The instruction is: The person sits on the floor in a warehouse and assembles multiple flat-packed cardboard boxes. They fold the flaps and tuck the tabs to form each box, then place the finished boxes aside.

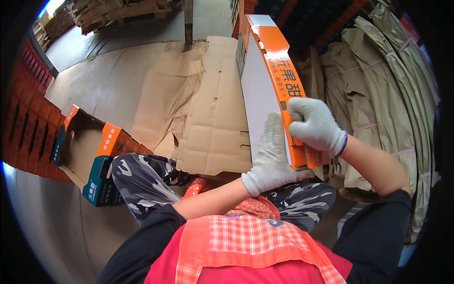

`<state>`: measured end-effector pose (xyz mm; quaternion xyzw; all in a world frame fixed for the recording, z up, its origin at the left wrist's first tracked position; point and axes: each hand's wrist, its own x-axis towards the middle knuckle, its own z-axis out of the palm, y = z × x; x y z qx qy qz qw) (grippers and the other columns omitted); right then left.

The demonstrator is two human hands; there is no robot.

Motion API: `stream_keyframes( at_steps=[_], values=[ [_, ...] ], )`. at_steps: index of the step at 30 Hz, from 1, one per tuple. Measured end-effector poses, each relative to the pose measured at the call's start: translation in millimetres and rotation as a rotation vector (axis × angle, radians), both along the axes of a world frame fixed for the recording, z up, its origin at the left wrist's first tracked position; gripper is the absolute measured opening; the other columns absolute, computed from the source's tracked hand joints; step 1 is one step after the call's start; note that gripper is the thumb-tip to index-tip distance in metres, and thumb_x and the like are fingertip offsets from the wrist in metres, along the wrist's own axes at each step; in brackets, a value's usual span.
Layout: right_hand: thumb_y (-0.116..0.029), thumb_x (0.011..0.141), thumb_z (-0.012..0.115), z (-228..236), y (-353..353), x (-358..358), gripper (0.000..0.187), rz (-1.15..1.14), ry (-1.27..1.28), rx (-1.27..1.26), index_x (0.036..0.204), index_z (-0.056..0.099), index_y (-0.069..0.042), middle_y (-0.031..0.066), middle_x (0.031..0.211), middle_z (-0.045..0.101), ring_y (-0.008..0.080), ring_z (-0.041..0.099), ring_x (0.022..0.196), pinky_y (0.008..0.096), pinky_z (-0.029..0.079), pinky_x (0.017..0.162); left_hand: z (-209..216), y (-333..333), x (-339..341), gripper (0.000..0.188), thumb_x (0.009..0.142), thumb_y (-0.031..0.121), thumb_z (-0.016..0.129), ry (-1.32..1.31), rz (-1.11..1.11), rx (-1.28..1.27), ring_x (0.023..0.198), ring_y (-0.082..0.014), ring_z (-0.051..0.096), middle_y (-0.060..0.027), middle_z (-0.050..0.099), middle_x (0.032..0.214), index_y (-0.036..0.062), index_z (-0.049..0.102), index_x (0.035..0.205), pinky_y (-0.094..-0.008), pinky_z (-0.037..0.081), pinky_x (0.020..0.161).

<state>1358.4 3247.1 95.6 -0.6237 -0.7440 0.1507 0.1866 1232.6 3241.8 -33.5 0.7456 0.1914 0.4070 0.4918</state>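
Note:
A cardboard box (272,40), with a glossy orange printed side and a white panel, stands on edge in front of me. My left hand (272,161), in a white knitted glove, lies flat against the white panel near its lower end, fingers stretched out. In a matching glove, my right hand (318,125) is closed at the box's orange side, its curled fingers against the edge. What lies inside that fist is hidden. Below it, a bare brown cardboard edge shows at the box's near corner.
Flat brown cardboard blanks (213,109) lie ahead. An open orange and green box (101,151) sits left of my knee, beside stacked orange boxes (30,128). Tied bundles wrapped in tan sheeting (364,94) line the right. More cardboard (113,12) is piled far left, near a post (188,21).

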Motion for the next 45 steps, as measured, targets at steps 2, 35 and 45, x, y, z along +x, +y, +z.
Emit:
stream_keyframes(
  at_steps=[2,35,45],
  values=[
    [-0.009,0.067,0.060,-8.4,9.0,-11.9,0.006,0.210,-0.200,0.240,0.070,0.054,-0.008,0.0104,0.070,0.061,0.0344,0.060,0.066,0.0404,0.046,0.058,3.2,-0.2,-3.6,0.128,0.056,0.046,0.089,0.007,-0.026,-0.023,0.137,-0.0411,0.026,-0.0247,0.025,0.147,-0.0003,0.012,0.148,-0.0463,0.021,0.115],
    [-0.024,0.079,0.066,-52.1,102.5,-9.2,0.021,0.276,-0.065,0.061,0.085,0.064,-0.003,0.0195,0.082,0.067,0.0319,0.068,0.077,0.0365,0.053,0.070,1.0,-8.2,-54.0,0.093,0.079,0.038,0.075,0.206,-0.113,-0.272,0.139,-0.0368,0.034,-0.0205,0.038,0.148,0.0000,0.027,0.148,-0.0409,0.030,0.113],
    [-0.010,0.080,0.058,-184.0,64.4,93.8,0.021,-0.127,-0.905,-0.345,0.096,0.071,-0.013,0.0073,0.103,0.071,0.0275,0.067,0.100,0.0445,0.050,0.083,-7.8,175.8,-192.6,0.057,0.083,0.012,0.055,0.864,0.578,1.296,0.133,-0.0308,0.044,-0.0111,0.051,0.140,0.0135,0.048,0.139,-0.0534,0.030,0.113]
  ],
)
